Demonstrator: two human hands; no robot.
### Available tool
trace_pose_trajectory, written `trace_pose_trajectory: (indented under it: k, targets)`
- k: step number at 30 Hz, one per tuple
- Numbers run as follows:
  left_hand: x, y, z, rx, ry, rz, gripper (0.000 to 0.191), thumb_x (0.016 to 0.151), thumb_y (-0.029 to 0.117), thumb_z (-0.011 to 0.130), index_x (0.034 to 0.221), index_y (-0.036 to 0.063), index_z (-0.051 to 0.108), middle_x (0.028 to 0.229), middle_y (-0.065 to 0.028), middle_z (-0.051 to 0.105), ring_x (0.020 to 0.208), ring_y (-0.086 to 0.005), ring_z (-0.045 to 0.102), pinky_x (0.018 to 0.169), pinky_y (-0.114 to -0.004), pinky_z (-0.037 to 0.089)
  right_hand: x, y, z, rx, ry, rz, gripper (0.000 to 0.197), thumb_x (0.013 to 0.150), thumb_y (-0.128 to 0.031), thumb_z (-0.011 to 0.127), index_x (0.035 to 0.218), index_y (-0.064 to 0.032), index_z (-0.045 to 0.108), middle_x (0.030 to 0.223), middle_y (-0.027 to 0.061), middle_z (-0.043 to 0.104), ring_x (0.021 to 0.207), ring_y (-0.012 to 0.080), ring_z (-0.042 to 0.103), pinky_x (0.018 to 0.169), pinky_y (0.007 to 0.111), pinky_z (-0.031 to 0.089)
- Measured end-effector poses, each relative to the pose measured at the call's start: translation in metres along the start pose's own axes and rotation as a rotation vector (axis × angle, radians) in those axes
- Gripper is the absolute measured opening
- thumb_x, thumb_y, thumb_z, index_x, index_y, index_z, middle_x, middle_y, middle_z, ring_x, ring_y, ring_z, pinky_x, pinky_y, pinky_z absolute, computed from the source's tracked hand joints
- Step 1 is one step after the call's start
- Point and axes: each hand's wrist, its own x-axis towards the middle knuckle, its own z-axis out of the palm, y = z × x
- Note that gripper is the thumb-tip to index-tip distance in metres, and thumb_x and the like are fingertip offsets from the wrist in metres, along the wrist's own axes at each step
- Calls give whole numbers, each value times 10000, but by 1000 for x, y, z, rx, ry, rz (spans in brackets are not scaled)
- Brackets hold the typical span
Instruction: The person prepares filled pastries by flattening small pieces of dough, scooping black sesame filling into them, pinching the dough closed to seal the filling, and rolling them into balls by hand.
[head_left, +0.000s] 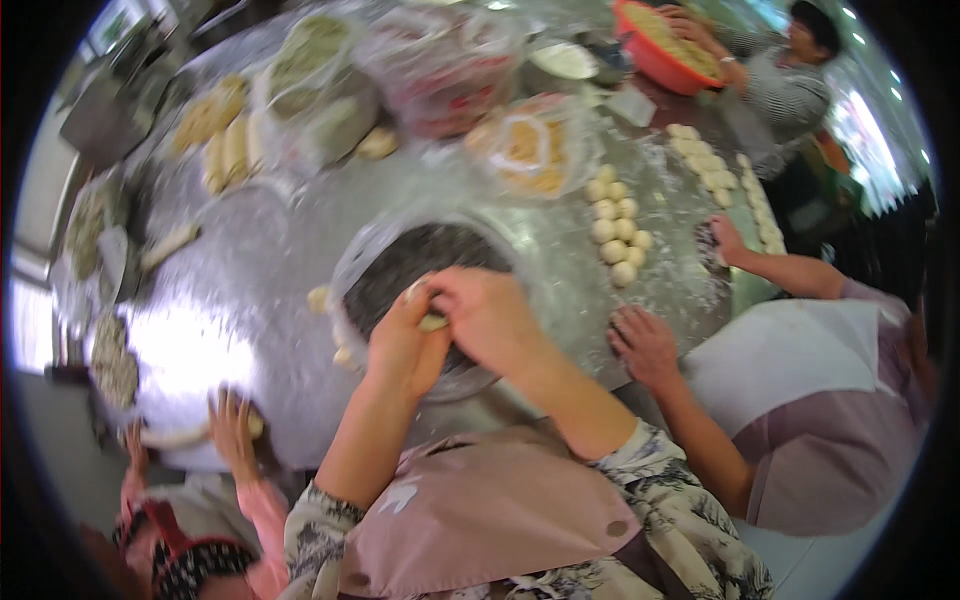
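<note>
Over a round bowl lined with clear plastic (341, 274), my two hands meet around a small piece of pale dough (433, 322). My left hand (409, 337) cups the dough from below, its thumb up against it. With bent fingers, my right hand (487, 315) pinches at its upper side and hides most of it. Dark filling (405, 255) spreads inside the bowl beneath both hands. A few small dough pieces (319, 299) lie along the bowl's left side on the metal table (300, 247).
Pale dough balls (615, 225) stand in rows to the right, near a co-worker's hand (645, 345). At lower left another person's hands (234, 427) press a dough roll (176, 435). Plastic bags (442, 67) and a red basin (660, 56) occupy the far side.
</note>
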Motion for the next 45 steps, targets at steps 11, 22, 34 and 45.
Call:
trace_pose_trajectory:
  k: [11,22,34,45]
  targets:
    - [-12,7,10,-47,90,23,204,970,116,454,1156,34,475,1124,-110,528,1056,-223,529,950,-393,437,-1,-12,-3,83,-10,120,169,777,-47,662,945,-53,642,793,120,662,737,278,639,664,366,508]
    - [-15,18,8,-140,104,-56,211,983,169,429,1086,27,545,1069,-127,559,931,-226,587,810,-356,530,-1,-12,-13,-85,31,-170,279,709,-133,736,976,-81,674,814,70,627,886,287,539,815,382,431]
    - [-20,15,15,-31,135,-52,209,973,145,471,1135,22,518,1061,-104,563,960,-213,576,872,-377,511,-2,0,-3,19,26,-45,201,675,-127,748,862,-83,689,770,64,637,822,272,544,750,360,451]
    - [-23,26,10,-35,146,-23,253,973,160,466,1183,25,506,1087,-138,578,995,-291,601,881,-411,523,2,-4,-12,-57,48,-30,179,772,-91,687,950,-93,684,875,79,625,825,268,560,728,347,457]
